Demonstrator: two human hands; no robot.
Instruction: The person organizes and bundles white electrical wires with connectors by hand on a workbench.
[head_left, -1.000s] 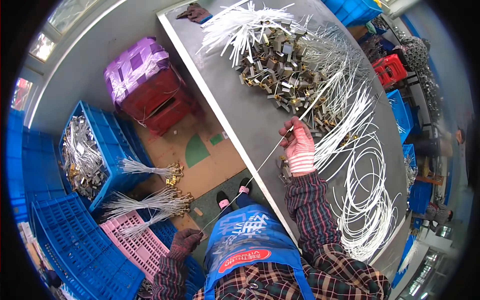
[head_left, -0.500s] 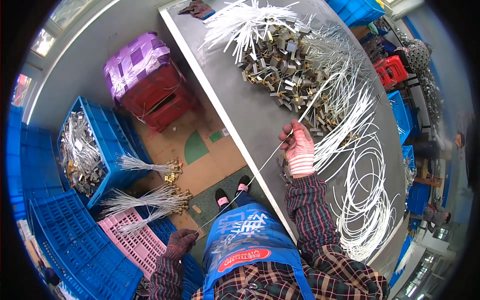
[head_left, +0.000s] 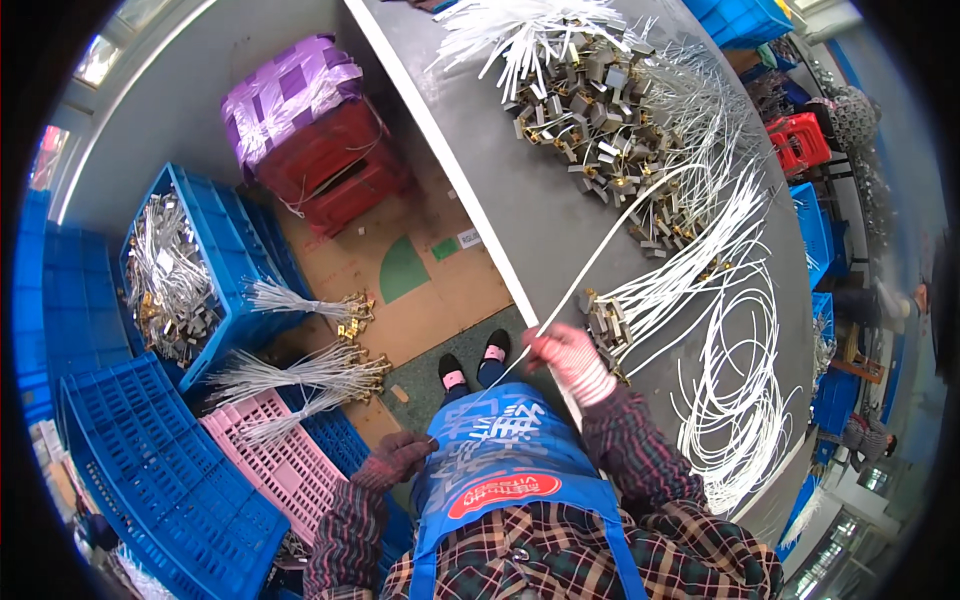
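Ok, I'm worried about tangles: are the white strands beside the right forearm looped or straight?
Looped: the white strands curve round in overlapping rings on the grey table. I cannot tell whether any are knotted.

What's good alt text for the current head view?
Gloved right hand holding a white cord at the edge of a grey table, with the gloved left hand beside a blue apron. Small grey blocks with brass-coloured parts lie heaped on the table near looped white cords; blue plastic crates stand at left.
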